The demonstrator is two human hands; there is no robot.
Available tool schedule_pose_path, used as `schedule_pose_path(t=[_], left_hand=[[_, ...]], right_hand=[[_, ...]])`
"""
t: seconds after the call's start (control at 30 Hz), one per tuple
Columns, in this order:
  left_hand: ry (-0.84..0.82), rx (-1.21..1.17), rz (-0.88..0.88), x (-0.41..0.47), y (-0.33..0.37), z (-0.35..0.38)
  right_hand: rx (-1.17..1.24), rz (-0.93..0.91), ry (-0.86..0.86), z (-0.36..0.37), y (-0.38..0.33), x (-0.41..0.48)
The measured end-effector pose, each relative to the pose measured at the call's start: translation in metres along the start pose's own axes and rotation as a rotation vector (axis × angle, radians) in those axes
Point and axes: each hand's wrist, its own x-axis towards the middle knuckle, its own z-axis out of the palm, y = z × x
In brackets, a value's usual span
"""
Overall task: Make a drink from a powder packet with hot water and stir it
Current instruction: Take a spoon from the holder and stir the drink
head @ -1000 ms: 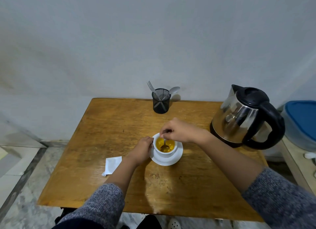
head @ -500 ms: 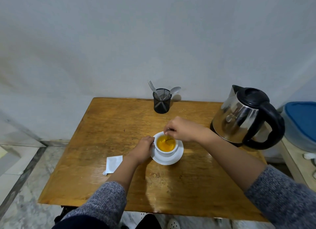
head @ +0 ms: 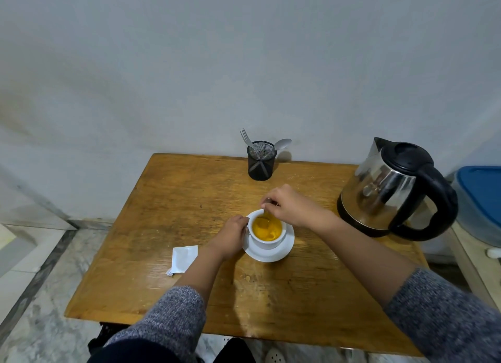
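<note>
A white cup (head: 267, 242) full of orange liquid stands on a white saucer (head: 273, 254) in the middle of the wooden table (head: 168, 200). My left hand (head: 230, 235) grips the cup's left side. My right hand (head: 290, 206) hovers over the cup's far rim and pinches the handle of a metal spoon (head: 265, 218) whose bowl dips into the drink. The torn white powder packet (head: 183, 258) lies flat to the left of my left forearm. A steel kettle (head: 390, 192) with a black handle stands at the right.
A black mesh holder (head: 260, 160) with a fork and a spoon stands at the table's back edge by the wall. A blue-lidded container (head: 479, 200) is past the table's right side. Marble floor lies to the left.
My right hand has carried the spoon around inside the cup, from the near side to the far left rim. My left hand stays on the cup.
</note>
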Motion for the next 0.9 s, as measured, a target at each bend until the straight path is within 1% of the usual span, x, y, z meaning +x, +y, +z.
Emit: schedule_pose_path(t=[0.17,0.37,0.53,0.67,0.9], left_hand=[[-0.007,0.002,-0.015,-0.001,-0.002,0.0],[0.003,-0.004,-0.004,0.002,-0.001,0.0],[0.007,-0.007,0.009,0.003,-0.001,0.0],[0.008,-0.003,0.005,0.003,-0.001,0.0],[0.001,0.006,-0.007,0.002,-0.002,0.001]], right_hand=[[-0.054,0.006,-0.034,-0.006,0.004,0.0],[-0.084,-0.063,-0.11,-0.003,-0.001,-0.004],[-0.038,-0.083,-0.06,0.003,-0.003,-0.001],[-0.063,-0.063,-0.039,0.0,0.002,0.001],[-0.023,-0.031,-0.056,-0.004,0.007,0.0]])
